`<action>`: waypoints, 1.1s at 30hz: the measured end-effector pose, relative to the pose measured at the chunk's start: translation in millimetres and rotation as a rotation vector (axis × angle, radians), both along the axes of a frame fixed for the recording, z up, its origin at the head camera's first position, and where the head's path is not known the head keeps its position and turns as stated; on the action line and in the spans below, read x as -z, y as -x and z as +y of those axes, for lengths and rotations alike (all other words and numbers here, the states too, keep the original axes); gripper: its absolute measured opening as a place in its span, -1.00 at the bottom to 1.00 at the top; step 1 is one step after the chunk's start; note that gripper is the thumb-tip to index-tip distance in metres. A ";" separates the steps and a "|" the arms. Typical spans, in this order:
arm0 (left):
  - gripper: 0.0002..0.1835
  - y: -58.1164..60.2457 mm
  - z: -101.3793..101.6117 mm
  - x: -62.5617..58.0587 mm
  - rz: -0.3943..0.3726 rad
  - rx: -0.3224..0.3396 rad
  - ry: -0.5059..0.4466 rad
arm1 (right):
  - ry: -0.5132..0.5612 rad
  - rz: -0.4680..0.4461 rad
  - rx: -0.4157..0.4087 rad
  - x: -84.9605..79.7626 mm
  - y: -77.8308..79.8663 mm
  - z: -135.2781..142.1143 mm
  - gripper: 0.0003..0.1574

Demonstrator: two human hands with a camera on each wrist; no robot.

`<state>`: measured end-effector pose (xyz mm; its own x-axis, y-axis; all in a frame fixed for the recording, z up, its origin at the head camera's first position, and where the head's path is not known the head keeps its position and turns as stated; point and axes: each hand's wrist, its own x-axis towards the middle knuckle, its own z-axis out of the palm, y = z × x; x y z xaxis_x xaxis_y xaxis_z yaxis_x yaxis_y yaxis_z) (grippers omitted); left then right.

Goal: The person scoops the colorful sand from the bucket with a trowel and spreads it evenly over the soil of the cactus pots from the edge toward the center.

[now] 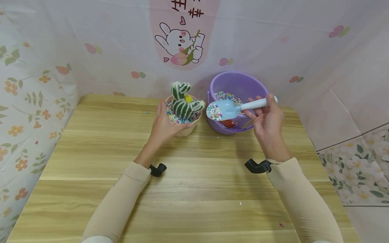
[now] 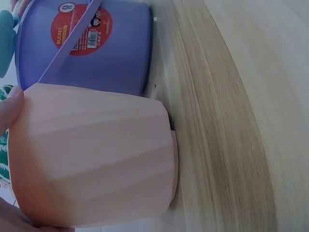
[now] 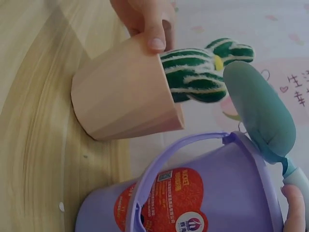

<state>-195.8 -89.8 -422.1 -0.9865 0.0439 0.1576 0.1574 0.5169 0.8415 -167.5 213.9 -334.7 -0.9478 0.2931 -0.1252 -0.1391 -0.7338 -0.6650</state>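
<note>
My left hand (image 1: pixel 166 123) grips a peach-coloured flowerpot (image 2: pixel 96 154) by its rim, thumb on the near side. In the pot stands a green and white fuzzy cactus (image 1: pixel 183 104) with a yellow tuft, ringed by multicoloured pebbles (image 1: pixel 194 118). My right hand (image 1: pixel 267 118) holds a light blue hand trowel (image 1: pixel 229 108) by its white handle, over the near rim of a purple bucket (image 1: pixel 243 81). Small coloured pebbles lie in the trowel's scoop toward its tip, which points left at the pot. More pebbles (image 1: pixel 226 96) lie inside the bucket.
The pot and bucket stand side by side at the back of a wooden table (image 1: pixel 194 189), close to a printed cloth (image 1: pixel 121 44). A white pebble (image 1: pixel 240 203) and a few other stray bits lie on the tabletop. The bucket's handle (image 3: pixel 164 159) hangs down its near side.
</note>
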 end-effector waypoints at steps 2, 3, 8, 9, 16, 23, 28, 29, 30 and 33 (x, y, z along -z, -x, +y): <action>0.37 -1.2 -0.3 0.2 -0.003 -0.013 0.004 | 0.000 0.002 0.000 1.2 -0.8 -1.3 -0.38; 0.38 -2.2 -0.4 0.4 -0.006 -0.020 0.005 | 0.005 0.002 -0.001 1.9 -1.3 -2.0 -0.39; 0.40 -7.7 0.8 3.3 0.004 -0.065 0.002 | -0.001 0.024 0.007 4.8 -4.2 -6.3 -0.48; 0.40 -8.9 1.2 3.8 0.010 -0.075 -0.003 | -0.006 0.030 0.010 5.3 -4.7 -7.2 -0.50; 0.38 -15.7 5.2 5.8 0.060 -0.144 -0.018 | -0.045 0.060 0.057 6.5 -7.3 -14.3 -0.58; 0.32 -20.5 8.6 2.4 0.052 -0.190 -0.014 | -0.052 0.077 0.106 5.4 -9.5 -23.8 -0.61; 0.32 -22.2 7.1 2.3 0.039 -0.201 -0.008 | -0.063 0.119 0.146 6.4 -9.7 -31.5 -0.69; 0.32 -22.5 6.5 2.6 0.041 -0.199 -0.009 | -0.069 0.128 0.156 6.5 -10.0 -33.2 -0.70; 0.31 -22.9 5.9 2.9 0.044 -0.199 -0.009 | -0.076 0.137 0.164 6.6 -10.3 -34.9 -0.70; 0.34 -24.6 4.6 2.5 0.033 -0.194 -0.001 | -0.115 0.154 0.180 6.2 -11.1 -40.3 -0.71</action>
<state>-171.2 -85.2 -424.6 -0.9708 -0.1464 0.1899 0.0826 0.5395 0.8380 -156.3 173.7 -340.8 -0.8844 0.4627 0.0609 -0.3670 -0.6089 -0.7032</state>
